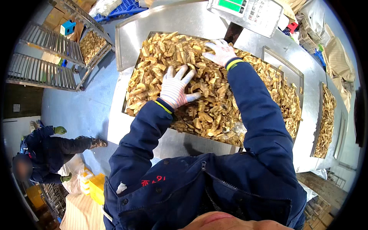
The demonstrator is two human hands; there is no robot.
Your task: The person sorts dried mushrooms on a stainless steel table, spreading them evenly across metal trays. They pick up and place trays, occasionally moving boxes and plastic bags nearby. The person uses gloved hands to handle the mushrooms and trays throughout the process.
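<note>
A wide metal tray [132, 68] on a steel table is heaped with dried, curled yellow-brown pieces [214, 97], whose exact kind I cannot make out. My left hand [177, 87], in a white striped knit glove, lies on the heap left of the middle with its fingers spread. Near the tray's far edge my right hand [221, 53], gloved alike, rests on the pieces, its fingers apart. Neither hand grips anything that I can see. The heap runs on to the right beneath my right forearm, which hides part of it.
A scale [249, 14] with a green display stands just beyond the tray. At the right lies a narrower tray of similar pieces [325, 120]. Slatted metal racks [50, 42] stand far left. Another person [46, 153] is on the blue floor at left, near a yellow crate [96, 188].
</note>
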